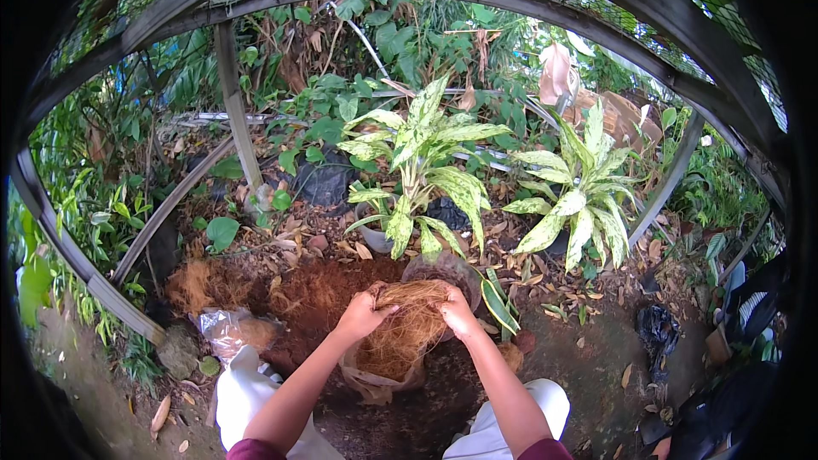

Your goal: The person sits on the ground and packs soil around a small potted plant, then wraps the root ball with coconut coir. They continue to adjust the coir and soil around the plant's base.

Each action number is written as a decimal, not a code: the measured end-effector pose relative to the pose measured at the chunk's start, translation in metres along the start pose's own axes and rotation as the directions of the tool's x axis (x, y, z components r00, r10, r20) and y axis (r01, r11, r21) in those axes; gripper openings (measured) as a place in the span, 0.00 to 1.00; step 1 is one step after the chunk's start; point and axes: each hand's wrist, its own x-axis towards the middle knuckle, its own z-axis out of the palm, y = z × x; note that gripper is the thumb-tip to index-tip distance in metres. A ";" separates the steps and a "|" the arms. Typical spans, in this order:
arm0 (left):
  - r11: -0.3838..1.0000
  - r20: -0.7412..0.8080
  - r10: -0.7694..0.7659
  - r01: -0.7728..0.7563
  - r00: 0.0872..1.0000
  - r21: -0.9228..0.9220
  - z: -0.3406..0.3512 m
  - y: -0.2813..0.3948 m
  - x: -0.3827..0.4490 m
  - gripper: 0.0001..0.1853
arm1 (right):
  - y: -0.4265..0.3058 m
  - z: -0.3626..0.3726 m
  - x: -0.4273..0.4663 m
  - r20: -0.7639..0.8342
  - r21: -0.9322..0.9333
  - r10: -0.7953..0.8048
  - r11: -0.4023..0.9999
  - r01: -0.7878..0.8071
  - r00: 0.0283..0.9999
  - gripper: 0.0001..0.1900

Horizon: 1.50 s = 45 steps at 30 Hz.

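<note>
Both hands hold one bundle of brown coconut fibre stretched between them. My left hand grips its left end and my right hand its right end. Below them, an open plastic bag holds more loose fibre. Just behind my right hand stands a round pot, partly hidden by the hand and fibre. A sansevieria leaf with yellow edges lies to its right. Left of my left hand, a clear plastic bag with brown material rests on the soil.
Two variegated dieffenbachia plants, one in a grey pot and another to the right, stand ahead. Loose fibre lies at left near a stone. A wooden frame post rises at left. Black plastic lies at right.
</note>
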 end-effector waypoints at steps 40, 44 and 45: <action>0.955 -0.620 -0.007 -0.178 0.784 -0.236 0.027 -0.025 -0.022 0.16 | 0.005 0.040 -0.002 -0.324 -0.080 -0.074 0.996 0.051 0.943 0.14; 0.490 -0.125 -0.353 0.070 0.927 -0.869 0.036 -0.008 -0.027 0.23 | 0.001 0.055 -0.011 -0.032 -0.737 -0.347 0.642 0.212 0.937 0.19; 0.356 0.009 -0.404 0.167 0.915 -0.919 0.034 -0.005 -0.027 0.28 | -0.002 0.058 -0.016 0.050 -0.743 -0.273 0.633 0.218 0.961 0.20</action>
